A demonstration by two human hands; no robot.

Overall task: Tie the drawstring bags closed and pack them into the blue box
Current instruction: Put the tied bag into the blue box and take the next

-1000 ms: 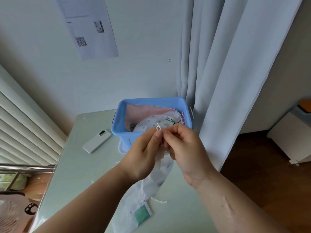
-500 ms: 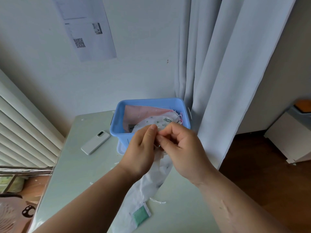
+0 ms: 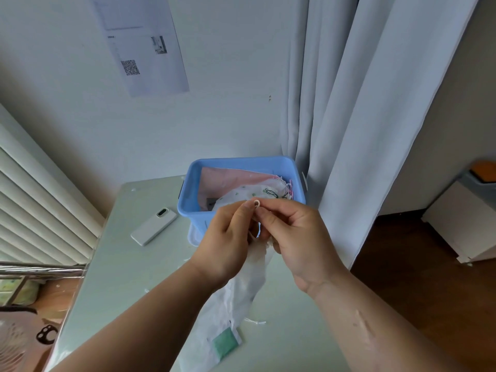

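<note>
Head view. The box [image 3: 193, 210] is sitting at the far end of the table [image 3: 120, 277], right up against the curtain [image 3: 375, 130]. Bags [image 3: 249, 193] are already lying in it, a pink one at the back and a spotted white one on top; I am counting those as done. A phone [image 3: 154, 226] is lying to the left of the box.

One white bag [image 3: 236, 299] is still outside. It is hanging from my hands, with its bottom trailing on the near table. My left hand [image 3: 228, 245] and right hand [image 3: 298, 237] are both pinching its cord [image 3: 256, 203], thumb and forefinger of each closed tight and the other fingers curling loosely. A small loop of cord is standing up above my fingertips, in front of the box's near rim.

I am judging the knot half made: the loop still needs pulling snug, then the bag goes into the box.

Against half a second ago: the loop, then hidden between my fingers, is now showing. My hands are sitting slightly further apart.
</note>
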